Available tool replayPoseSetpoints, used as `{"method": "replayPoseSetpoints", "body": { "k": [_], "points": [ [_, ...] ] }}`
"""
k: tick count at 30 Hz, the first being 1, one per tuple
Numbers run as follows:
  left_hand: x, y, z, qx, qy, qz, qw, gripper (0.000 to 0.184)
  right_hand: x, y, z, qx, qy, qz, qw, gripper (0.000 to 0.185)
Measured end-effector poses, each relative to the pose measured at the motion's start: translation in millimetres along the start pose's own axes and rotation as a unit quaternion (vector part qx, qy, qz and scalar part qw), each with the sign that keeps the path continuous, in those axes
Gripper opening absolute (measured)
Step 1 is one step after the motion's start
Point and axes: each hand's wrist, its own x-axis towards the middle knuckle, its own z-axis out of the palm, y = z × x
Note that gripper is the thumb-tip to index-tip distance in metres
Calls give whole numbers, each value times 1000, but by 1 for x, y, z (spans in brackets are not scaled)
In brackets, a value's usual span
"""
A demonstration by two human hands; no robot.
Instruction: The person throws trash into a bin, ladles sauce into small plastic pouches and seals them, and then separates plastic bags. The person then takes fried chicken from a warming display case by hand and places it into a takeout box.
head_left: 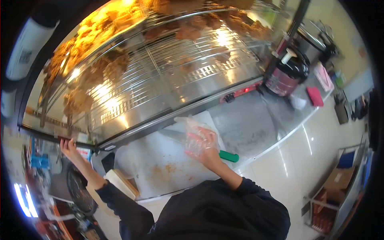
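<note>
My left hand [71, 150] is at the lower left corner of a heated glass display cabinet [160, 110], its fingers curled over the dark frame edge. My right hand [206, 146] is above the white cutting board [152, 156], its fingers bent. Crumpled clear plastic [188, 124] surrounds those fingers; whether it is a bag or a glove I cannot tell. Under that hand lies a knife with a green handle [229, 156], its blade partly hidden by the hand. Brown crumbs and stains [170, 168] mark the board.
Browned fried food [108, 20] sits on the cabinet's wire racks [168, 52]. A dark round cooker [288, 74] stands on the steel counter [252, 124], near a pink packet [315, 97]. Left of the board is a wooden-edged block [122, 184]. Shelving with boxes [340, 180] stands at right.
</note>
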Motion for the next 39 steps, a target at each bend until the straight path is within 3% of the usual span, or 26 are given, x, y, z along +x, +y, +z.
{"method": "replayPoseSetpoints", "body": {
  "k": [4, 7, 10, 12, 15, 18, 20, 23, 26, 28, 30, 32, 37, 39],
  "points": [
    [-6, 10, 11, 23, 8, 1, 1000, 52, -20, 9, 29, 38, 42, -28, 998, 65],
    [-20, 15, 22, 21, -5, 1, 1000, 52, -39, 13, 51, 253, 25, 43, 966, 50],
    [-30, 17, 29, -12, -28, -3, 1000, 52, -45, 15, 46, 195, 39, -1, 980, 50],
    [-22, 0, 25, -63, -83, -9, 995, 49, -54, 20, 52, 266, 6, 107, 958, 54],
    [-74, 43, 58, 16, -69, 12, 997, 43, -28, -1, 26, 248, 11, 74, 966, 62],
    [-113, 55, 81, -24, -147, 18, 989, 46, -9, -25, 30, 264, -31, 32, 964, 67],
    [-143, 99, 99, 0, -194, 7, 981, 54, 6, -44, 44, 283, -91, -5, 955, 70],
    [-157, 108, 94, -128, -362, -47, 922, 67, 32, -81, 65, 312, -168, -62, 933, 76],
    [-162, 141, 42, -33, -336, 67, 939, 69, 73, -127, 95, 313, -158, -110, 930, 79],
    [-161, 146, -11, 40, -288, 115, 950, 69, 116, -174, 104, 106, -73, -147, 981, 79],
    [-168, 140, -57, -50, -278, 12, 959, 62, 167, -205, 127, 17, 62, -231, 971, 77],
    [-181, 132, -94, -81, -249, -76, 962, 52, 209, -221, 157, 72, 55, -222, 971, 79],
    [-212, 101, -148, -65, -87, -210, 972, 39, 247, -227, 172, 2, -86, -107, 991, 78],
    [-212, 90, -155, -59, -56, -217, 973, 35, 252, -219, 176, 42, -54, -83, 994, 73]
  ]
}}
